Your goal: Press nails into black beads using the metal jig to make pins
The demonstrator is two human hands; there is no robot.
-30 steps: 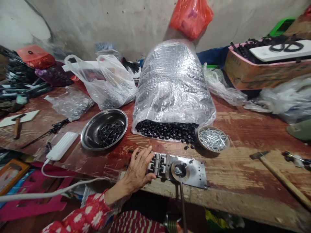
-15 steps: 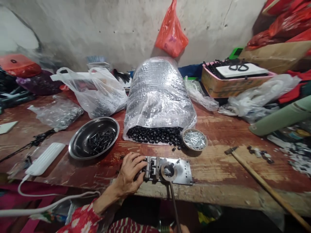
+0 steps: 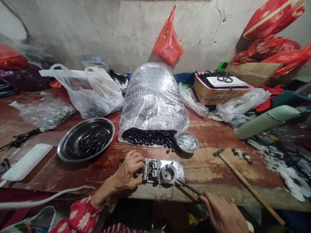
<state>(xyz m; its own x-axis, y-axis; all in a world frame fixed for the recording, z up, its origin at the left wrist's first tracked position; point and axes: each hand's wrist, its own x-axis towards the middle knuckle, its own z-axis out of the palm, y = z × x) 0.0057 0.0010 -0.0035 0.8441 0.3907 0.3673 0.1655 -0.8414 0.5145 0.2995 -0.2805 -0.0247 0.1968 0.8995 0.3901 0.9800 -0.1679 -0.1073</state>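
Observation:
A metal clamping jig [image 3: 152, 170] lies at the table's front edge, with slotted blocks on its left and a round ring [image 3: 169, 173] on its plate. My left hand [image 3: 130, 170] is curled against the jig's left end, fingers and thumb closed; what lies under them is hidden. A thin metal lever [image 3: 189, 187] runs from the ring towards the lower right. My right hand [image 3: 224, 213] is wrapped round the lever's outer end. Behind the jig, a clear plastic sack [image 3: 155, 97] spills small black caps [image 3: 150, 137]. A small bowl of nails [image 3: 187, 142] stands beside it.
A steel bowl [image 3: 63, 150] with black-headed pieces stands left, near a white power strip [image 3: 29, 161]. A hammer [image 3: 245, 181] lies right, its handle over the table edge. Farther right are a green flask [image 3: 264, 122] and white scraps [image 3: 286, 178]. A plastic bag [image 3: 92, 94] sits back left.
My right hand has come up from the bottom edge and swung the lever to the right, turning the ring. The fingers of my left hand have drawn closer together. The camera view has shifted right.

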